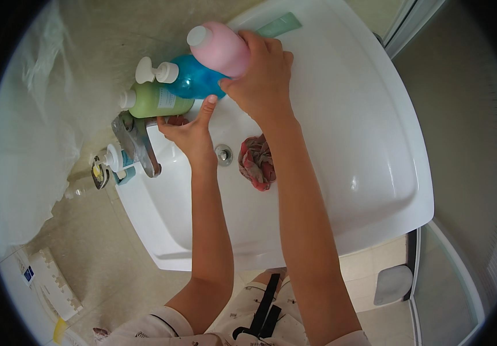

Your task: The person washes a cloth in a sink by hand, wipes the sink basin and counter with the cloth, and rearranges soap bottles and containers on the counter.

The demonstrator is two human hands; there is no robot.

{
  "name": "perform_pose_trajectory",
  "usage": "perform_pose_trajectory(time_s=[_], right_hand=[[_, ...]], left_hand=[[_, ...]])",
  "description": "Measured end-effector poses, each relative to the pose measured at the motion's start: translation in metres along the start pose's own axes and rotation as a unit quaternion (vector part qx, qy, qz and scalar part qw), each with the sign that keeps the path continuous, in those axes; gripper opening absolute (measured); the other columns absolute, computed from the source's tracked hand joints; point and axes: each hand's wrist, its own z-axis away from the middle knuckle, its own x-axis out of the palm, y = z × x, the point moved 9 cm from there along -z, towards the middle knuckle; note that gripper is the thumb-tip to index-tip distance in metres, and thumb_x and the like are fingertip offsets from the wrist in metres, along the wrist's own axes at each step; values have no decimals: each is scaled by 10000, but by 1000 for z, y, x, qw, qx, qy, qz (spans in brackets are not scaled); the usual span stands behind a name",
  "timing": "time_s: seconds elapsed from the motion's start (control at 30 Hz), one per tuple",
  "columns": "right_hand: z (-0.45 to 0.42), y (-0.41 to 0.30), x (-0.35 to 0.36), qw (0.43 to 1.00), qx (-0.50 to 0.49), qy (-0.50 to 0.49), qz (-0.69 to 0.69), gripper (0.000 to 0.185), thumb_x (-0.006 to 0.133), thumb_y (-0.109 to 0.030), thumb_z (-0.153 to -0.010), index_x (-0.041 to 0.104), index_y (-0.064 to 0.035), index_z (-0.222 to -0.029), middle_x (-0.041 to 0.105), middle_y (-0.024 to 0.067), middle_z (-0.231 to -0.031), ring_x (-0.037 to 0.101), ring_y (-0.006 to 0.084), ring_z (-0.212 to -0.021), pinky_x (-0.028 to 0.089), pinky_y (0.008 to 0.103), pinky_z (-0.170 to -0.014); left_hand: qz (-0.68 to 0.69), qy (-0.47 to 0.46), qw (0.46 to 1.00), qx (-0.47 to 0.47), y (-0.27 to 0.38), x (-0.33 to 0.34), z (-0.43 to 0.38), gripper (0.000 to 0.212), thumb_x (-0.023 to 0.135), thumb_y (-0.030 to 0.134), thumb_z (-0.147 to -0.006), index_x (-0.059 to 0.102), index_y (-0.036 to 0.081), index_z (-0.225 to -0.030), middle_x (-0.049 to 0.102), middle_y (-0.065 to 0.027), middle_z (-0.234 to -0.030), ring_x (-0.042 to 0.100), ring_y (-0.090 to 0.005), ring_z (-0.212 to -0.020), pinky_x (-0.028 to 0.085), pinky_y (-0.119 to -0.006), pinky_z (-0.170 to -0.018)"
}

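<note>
My right hand (265, 78) is closed around a pink bottle with a white cap (224, 49), its thumb near the blue bottle. A blue pump bottle (196, 80) with a white pump stands between the pink bottle and a green bottle (153, 101) with a white top. My left hand (192, 129) is spread at the green bottle, fingers partly hidden behind it and thumb raised by the blue one; whether it grips is unclear. A crumpled red and grey cloth (257, 162) lies in the white washbasin (361, 142), beside the metal drain plug (223, 155).
A metal faucet (138, 145) rises left of my left hand. Beyond it are a white pump dispenser (114, 156) and a small teal soap holder (125, 175). A pale green tube (281, 26) lies on the basin's far rim. A glass shower door (445, 277) stands at lower right.
</note>
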Motion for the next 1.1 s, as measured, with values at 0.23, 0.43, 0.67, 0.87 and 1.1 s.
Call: perform_pose_trajectory(time_s=[0.23,0.43,0.67,0.87,1.1], right_hand=[[-8,0,1,1000,-26,-6,-2,565,756,-79,-591,628,-133,-1139,612,97,-1105,546,370,-973,486,463,-804],[12,-11,-20,998,-47,49,-10,574,745,-68,-595,617,-100,-1153,635,75,-1105,560,340,-1008,453,432,-871],[89,-23,-76,994,100,37,29,623,775,-76,-610,591,-63,-1206,634,65,-1123,568,284,-1053,414,414,-932],[147,-41,-48,964,83,-224,-115,594,756,-65,-659,652,-94,-1243,633,127,-1158,566,299,-1030,487,413,-886],[64,-51,1,999,-27,45,-6,728,797,-141,-664,544,-17,-1336,631,179,-1164,604,362,-1047,492,463,-928]], left_hand=[[-28,13,999,-38,-13,-13,-3,1063,912,137,-729,143,0,-1449,366,-197,-1423,380,-279,-1355,332,-395,-1153],[-45,29,997,-47,1,-25,13,916,878,183,-781,243,6,-1417,357,-180,-1423,390,-290,-1350,373,-400,-1125],[155,-123,972,-124,54,14,84,855,899,191,-748,370,17,-1397,489,-93,-1316,492,-242,-1237,445,-393,-1054],[105,-185,943,-254,22,-24,106,755,827,64,-717,397,60,-1337,566,-92,-1197,582,-232,-1124,499,-428,-988],[127,-103,945,-285,-17,-124,144,746,792,93,-753,375,83,-1371,543,-88,-1235,553,-228,-1155,487,-406,-975]])
